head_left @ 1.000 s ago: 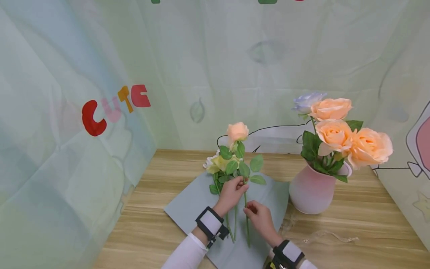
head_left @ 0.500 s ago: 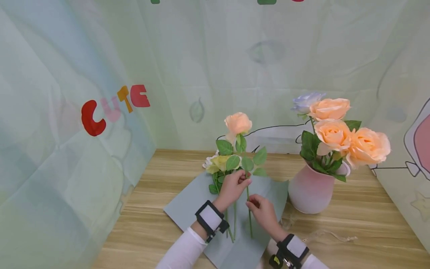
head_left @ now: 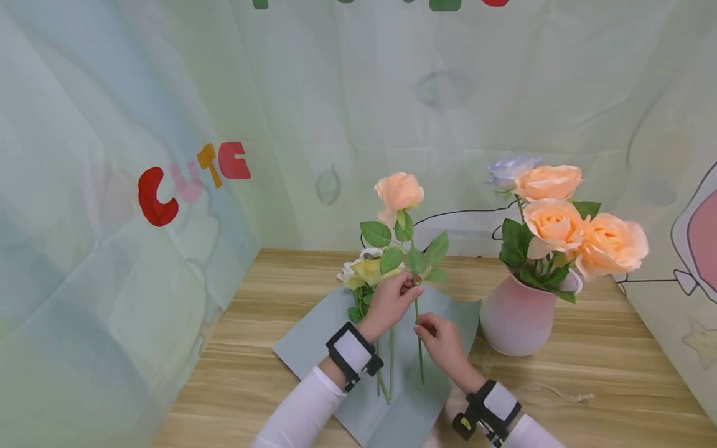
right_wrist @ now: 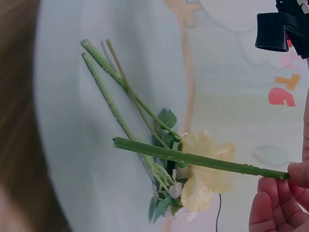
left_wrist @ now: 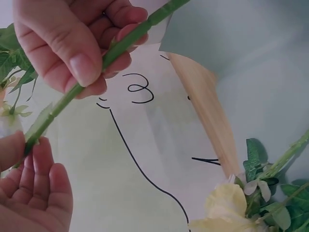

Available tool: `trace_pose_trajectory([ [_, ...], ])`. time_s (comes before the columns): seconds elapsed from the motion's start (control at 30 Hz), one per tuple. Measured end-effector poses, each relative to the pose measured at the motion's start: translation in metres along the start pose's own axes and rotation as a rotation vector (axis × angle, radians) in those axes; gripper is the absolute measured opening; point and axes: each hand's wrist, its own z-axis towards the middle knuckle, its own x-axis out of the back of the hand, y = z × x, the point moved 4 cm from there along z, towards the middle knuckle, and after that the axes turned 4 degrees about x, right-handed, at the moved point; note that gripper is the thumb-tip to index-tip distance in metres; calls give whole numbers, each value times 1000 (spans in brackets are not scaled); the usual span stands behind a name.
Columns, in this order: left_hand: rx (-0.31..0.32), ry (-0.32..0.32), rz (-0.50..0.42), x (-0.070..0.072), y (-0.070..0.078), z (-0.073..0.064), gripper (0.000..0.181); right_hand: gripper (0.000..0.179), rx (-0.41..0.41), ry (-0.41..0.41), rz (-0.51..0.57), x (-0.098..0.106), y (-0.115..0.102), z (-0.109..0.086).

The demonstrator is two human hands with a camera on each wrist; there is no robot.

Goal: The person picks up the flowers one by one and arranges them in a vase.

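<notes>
A peach rose [head_left: 400, 191] with a long green stem stands upright above the grey-blue paper [head_left: 319, 339]. My left hand [head_left: 389, 302] pinches its stem just under the leaves. Lower on the same stem, my right hand [head_left: 445, 348] holds it between thumb and fingers; the cut end hangs free below. In the right wrist view, that stem [right_wrist: 193, 158] crosses in front of a yellow rose [right_wrist: 205, 169]. Beside my left hand, the yellow rose and white flowers [head_left: 348, 271] lie on the paper, their stems [head_left: 391, 367] pointing towards me.
A pink-and-white vase [head_left: 518, 320] at the right holds several peach roses [head_left: 557, 224] and a pale blue rose [head_left: 511, 172]. A thin cord [head_left: 560, 393] lies on the wooden table [head_left: 616, 373]. Printed cloth [head_left: 336, 112] hangs behind and to the sides.
Both hands have moved up and slightly right with the peach rose, lifting its bloom and stem end higher. The flowers on the paper and the vase stay put.
</notes>
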Motion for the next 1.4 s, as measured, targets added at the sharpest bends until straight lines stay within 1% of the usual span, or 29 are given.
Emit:
trace_pose_trajectory([
  [0.17,-18,14,5,4,6,5,14,5,13,8,-17,5,-5,5],
  [0.33,-3,14,-7,6,9,8,14,6,23,-2,-25,10,-10,9],
  [0.47,-8,38,4,10,15,12,16,7,57,-2,-37,15,-17,12],
  [0.63,-42,73,-7,19,27,18,17,7,114,13,-53,26,-26,19],
  [0.77,-74,97,-31,25,38,21,20,10,127,9,-55,34,-32,26],
  [0.87,-93,119,-47,29,43,21,21,11,140,15,-74,39,-35,29],
  [0.93,-106,134,-55,30,44,22,22,11,172,35,-100,42,-38,31],
  [1.07,-122,166,-99,33,47,22,23,8,246,90,-169,47,-45,33],
  [1.27,-146,230,-209,41,55,26,21,10,286,141,-254,55,-52,39],
  [1.4,-178,263,-241,47,62,30,22,9,326,166,-300,63,-58,44],
])
